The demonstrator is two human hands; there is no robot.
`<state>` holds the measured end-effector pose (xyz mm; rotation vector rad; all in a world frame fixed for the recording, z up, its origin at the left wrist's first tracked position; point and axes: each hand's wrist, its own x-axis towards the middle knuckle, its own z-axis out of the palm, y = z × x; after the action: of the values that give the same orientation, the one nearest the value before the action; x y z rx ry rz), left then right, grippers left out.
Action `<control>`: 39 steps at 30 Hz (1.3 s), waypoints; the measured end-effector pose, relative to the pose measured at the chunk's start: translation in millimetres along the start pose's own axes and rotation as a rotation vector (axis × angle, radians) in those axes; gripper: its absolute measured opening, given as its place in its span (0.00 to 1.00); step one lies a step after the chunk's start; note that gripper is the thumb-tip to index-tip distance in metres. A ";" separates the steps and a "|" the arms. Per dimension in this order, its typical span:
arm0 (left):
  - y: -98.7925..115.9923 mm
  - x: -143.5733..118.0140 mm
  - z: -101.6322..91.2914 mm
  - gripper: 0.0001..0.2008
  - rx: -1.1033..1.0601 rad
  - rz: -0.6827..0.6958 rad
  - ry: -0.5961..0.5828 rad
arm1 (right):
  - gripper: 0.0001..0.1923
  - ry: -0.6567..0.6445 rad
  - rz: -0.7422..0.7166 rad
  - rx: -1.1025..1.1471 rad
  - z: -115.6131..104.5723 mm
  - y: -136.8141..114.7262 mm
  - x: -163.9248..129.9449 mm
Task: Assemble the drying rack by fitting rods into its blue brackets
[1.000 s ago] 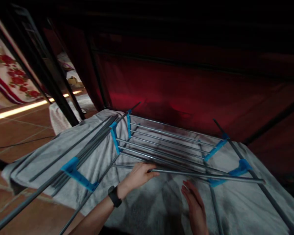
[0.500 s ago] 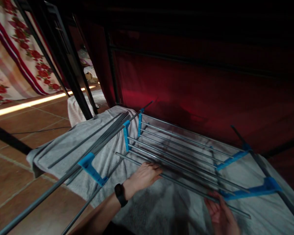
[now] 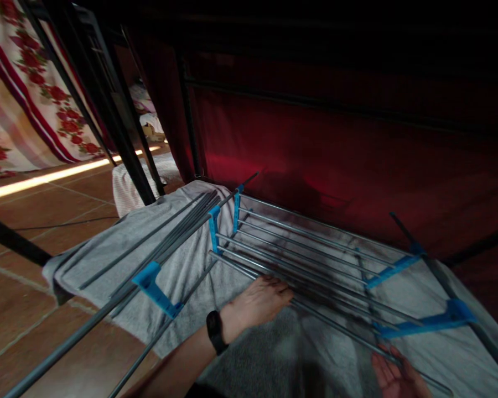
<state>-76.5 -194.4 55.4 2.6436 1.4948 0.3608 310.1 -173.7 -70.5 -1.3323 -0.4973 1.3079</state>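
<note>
A loose grey metal rod (image 3: 336,324) lies slantwise in front of a half-built rack, just above the grey blanket. My left hand (image 3: 269,298), wearing a dark wristband, is closed over it from above. Near its right end my right hand (image 3: 398,371) holds the same rod from below, palm up. Behind the rod, several parallel bars (image 3: 299,249) run between blue plastic brackets at the left (image 3: 214,229) and right (image 3: 425,323). Another blue bracket (image 3: 157,290) sits farther left between two long poles, with no crossbars attached.
Several loose rods (image 3: 178,226) lie bundled on the grey blanket (image 3: 182,337) at the left. A dark red cloth (image 3: 274,132) hangs behind the rack. Dark metal posts (image 3: 103,110) stand at the left, over a tiled floor (image 3: 16,309). A floral cloth (image 3: 33,83) hangs beyond.
The rod has shifted to the right, carried by both hands. Its left end now lies close to the front left bracket.
</note>
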 end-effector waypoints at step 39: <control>-45.1 -5.9 29.4 0.14 0.087 0.167 0.317 | 0.12 -0.085 -0.162 0.340 85.6 -49.2 -58.2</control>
<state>-109.8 -174.8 17.6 2.8970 1.3945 0.7780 237.9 -176.5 18.4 -0.9393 -0.4104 1.2536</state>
